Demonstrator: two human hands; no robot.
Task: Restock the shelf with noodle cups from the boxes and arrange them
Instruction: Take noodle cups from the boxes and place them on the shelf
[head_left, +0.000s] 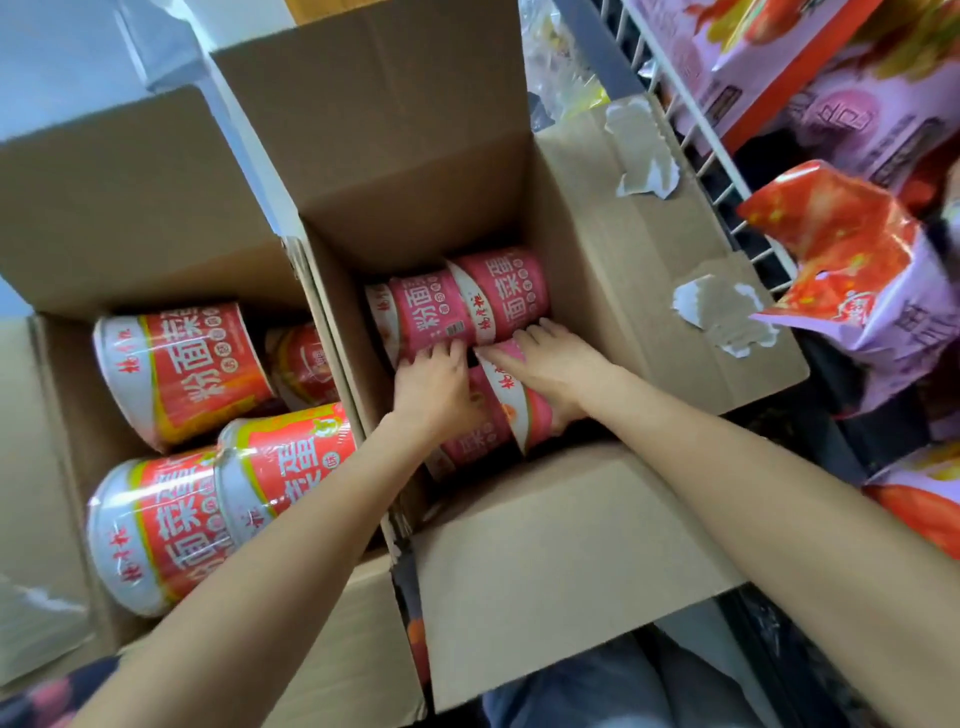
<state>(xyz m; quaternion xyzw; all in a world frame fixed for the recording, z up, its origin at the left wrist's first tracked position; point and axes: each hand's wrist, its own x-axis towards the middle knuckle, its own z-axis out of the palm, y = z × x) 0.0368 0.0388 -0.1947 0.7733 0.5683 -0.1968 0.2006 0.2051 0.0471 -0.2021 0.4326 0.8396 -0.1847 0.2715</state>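
Two open cardboard boxes stand side by side below me. The right box (613, 291) holds several pink noodle cups lying on their sides. My left hand (434, 387) reaches in, its fingers over the end of a far pink cup (431, 312) and its palm on a near pink cup (511, 415). My right hand (556, 366) lies on that same near cup, with the thumb curled around its right side. The left box (67, 395) holds several red noodle cups (192, 369), also on their sides.
A white wire shelf (722, 171) runs along the right, stocked with pink and red snack bags (852, 270) and pink cartons (769, 47). The boxes' flaps stand open around the openings. My legs show at the bottom edge.
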